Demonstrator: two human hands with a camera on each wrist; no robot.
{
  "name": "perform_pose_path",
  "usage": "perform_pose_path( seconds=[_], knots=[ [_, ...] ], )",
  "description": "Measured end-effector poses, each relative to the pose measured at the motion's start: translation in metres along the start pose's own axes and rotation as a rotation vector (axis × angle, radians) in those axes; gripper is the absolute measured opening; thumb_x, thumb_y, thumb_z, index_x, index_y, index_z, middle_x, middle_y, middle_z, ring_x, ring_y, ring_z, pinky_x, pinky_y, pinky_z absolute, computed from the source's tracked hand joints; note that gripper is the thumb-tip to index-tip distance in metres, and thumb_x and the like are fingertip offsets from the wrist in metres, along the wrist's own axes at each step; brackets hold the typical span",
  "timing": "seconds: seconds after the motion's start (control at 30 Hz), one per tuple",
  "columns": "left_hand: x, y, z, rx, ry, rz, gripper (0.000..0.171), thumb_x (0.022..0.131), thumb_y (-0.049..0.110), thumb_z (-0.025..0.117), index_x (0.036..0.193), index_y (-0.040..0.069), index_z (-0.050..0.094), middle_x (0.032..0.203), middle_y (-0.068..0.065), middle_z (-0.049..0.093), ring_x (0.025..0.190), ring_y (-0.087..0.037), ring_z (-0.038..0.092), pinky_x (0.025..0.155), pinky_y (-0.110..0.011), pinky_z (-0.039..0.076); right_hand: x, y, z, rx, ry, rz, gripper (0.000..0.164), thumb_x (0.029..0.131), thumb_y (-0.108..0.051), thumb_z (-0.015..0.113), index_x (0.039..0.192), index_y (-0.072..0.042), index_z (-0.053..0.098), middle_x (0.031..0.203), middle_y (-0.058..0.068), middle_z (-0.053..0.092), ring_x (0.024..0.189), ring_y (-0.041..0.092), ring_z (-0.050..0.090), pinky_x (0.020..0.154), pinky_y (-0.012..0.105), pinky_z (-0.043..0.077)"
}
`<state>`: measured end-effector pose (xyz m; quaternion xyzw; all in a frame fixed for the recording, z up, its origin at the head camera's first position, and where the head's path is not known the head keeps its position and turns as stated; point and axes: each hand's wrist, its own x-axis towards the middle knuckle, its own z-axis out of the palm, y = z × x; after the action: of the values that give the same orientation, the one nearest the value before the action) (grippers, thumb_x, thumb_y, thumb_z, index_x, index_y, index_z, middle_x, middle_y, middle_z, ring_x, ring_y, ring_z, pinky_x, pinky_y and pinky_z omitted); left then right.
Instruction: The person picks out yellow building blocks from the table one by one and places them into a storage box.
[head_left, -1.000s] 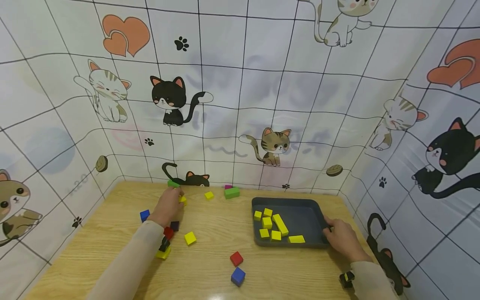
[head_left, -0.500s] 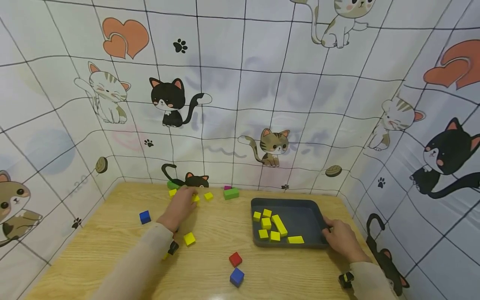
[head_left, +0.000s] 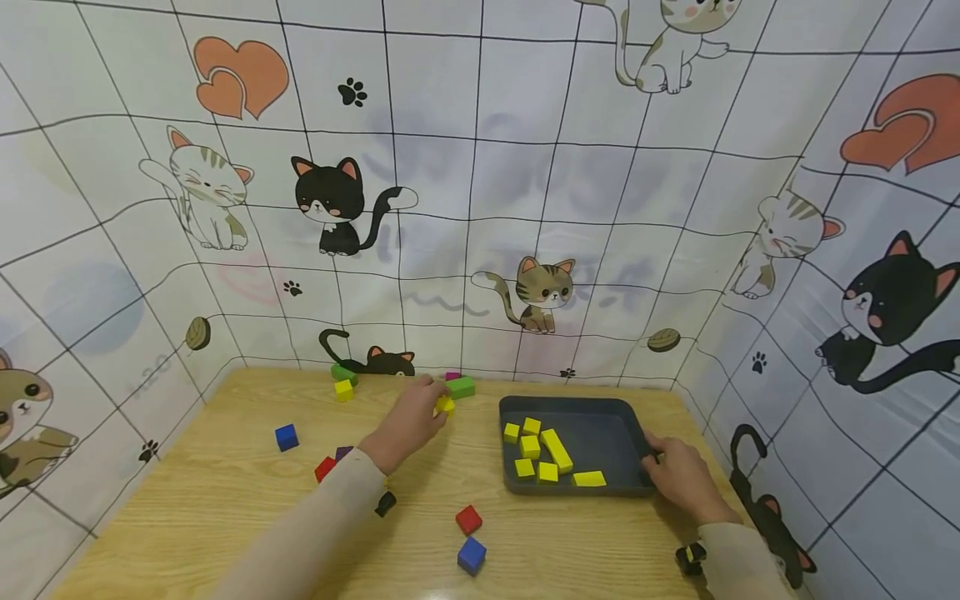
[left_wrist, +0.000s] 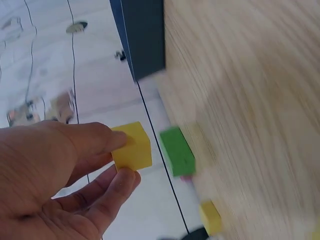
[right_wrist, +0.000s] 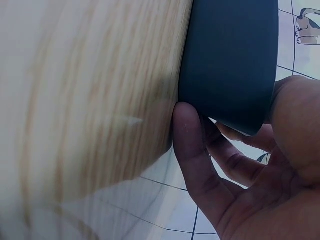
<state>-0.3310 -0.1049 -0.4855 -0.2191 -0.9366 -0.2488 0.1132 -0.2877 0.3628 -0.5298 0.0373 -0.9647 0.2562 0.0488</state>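
Note:
In the head view my left hand (head_left: 408, 421) is over the back middle of the table. It pinches a yellow cube (head_left: 446, 405) between thumb and fingertips; the left wrist view shows this yellow cube (left_wrist: 134, 147) close up. Beyond it lies a green block (head_left: 461, 387) by the wall, with a bit of a magenta block (head_left: 453, 376) behind. My right hand (head_left: 684, 475) holds the right end of a dark grey tray (head_left: 615, 421). Several yellow blocks (head_left: 556, 450) lie in the tray. In the right wrist view, fingers (right_wrist: 189, 132) are under the tray's edge.
A yellow cube (head_left: 343, 390) and a green block (head_left: 345, 373) sit at the back left. Further forward are a blue cube (head_left: 287, 437) and a red one (head_left: 326, 468), partly behind my left arm. Another red cube (head_left: 468, 520) and blue cube (head_left: 472, 555) lie front centre.
My left hand has moved right from the back left, carrying the yellow cube towards the tray. The right hand and the tray have stayed in place.

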Motion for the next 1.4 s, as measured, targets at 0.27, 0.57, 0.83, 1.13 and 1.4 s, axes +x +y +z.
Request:
perform_pose_path(
  seconds=[0.27,0.57,0.83,1.13,1.4],
  knots=[
    [0.011,0.04,0.026,0.019,-0.064,0.152,0.036,0.089,0.014,0.077,0.123,0.008,0.066,0.112,-0.004,0.058,0.091,-0.012,0.054,0.08,-0.021,0.052,0.0,0.001,0.001,0.006,0.0,-0.005,0.054,0.094,-0.009,0.062,0.145,0.002,0.047,0.1,0.02,0.067,0.04,0.012,0.035,0.038,0.03,0.035],
    [0.014,0.073,0.047,0.022,-0.105,0.291,0.035,0.091,0.014,0.076,0.123,0.007,0.065,0.113,-0.004,0.057,0.091,-0.01,0.054,0.081,-0.013,0.049,0.001,-0.001,-0.002,0.0,-0.014,0.013,0.055,0.095,-0.01,0.062,0.146,0.001,0.046,0.072,0.004,0.056,0.04,0.013,0.036,0.037,0.03,0.036],
    [0.014,0.078,0.057,0.052,-0.133,0.261,0.036,0.09,0.014,0.077,0.123,0.008,0.065,0.109,-0.001,0.055,0.092,-0.01,0.054,0.082,-0.013,0.049,0.001,-0.002,-0.002,-0.009,-0.015,0.016,0.055,0.094,-0.011,0.061,0.146,0.002,0.046,0.07,0.004,0.054,0.041,0.013,0.037,0.038,0.03,0.037],
    [0.013,0.078,0.059,0.096,-0.141,0.263,0.037,0.089,0.015,0.078,0.123,0.008,0.066,0.109,-0.002,0.056,0.094,-0.012,0.055,0.084,-0.015,0.05,0.002,0.0,-0.002,-0.009,0.002,-0.003,0.055,0.094,-0.011,0.062,0.145,0.002,0.048,0.102,0.019,0.066,0.042,0.013,0.037,0.039,0.031,0.037],
    [0.011,0.078,0.061,0.085,-0.156,0.246,0.037,0.09,0.016,0.078,0.124,0.009,0.066,0.108,-0.002,0.056,0.092,-0.01,0.054,0.081,-0.013,0.05,-0.001,-0.002,-0.001,-0.008,-0.007,0.013,0.054,0.094,-0.011,0.062,0.145,0.001,0.048,0.125,0.028,0.059,0.044,0.015,0.038,0.04,0.032,0.038]
  ],
)
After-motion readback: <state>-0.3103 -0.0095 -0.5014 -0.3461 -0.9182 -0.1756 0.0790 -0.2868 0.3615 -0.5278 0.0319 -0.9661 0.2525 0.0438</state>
